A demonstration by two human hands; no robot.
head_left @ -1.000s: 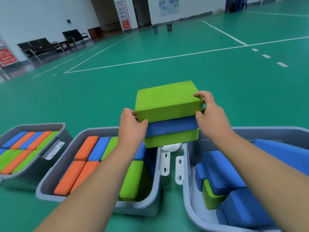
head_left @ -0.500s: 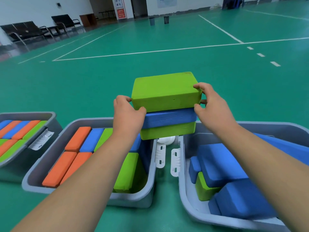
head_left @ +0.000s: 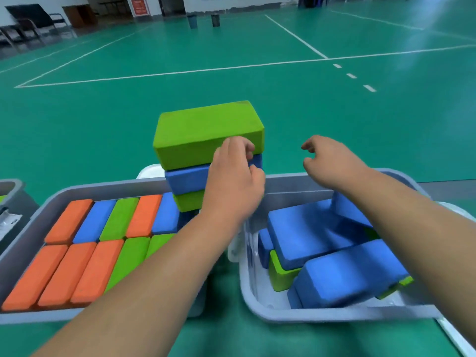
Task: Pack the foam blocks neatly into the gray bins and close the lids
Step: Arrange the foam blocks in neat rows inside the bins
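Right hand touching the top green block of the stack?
Apart. Head view shows bare green floor between the right hand and the top green block; its fingers are loosely curled, holding nothing.

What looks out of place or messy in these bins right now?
The right bin looks messy: its blue blocks lie tilted and heaped over a green block, unlike the flat rows in the middle bin. A three-block stack also towers above that bin's rim, held by the left hand.
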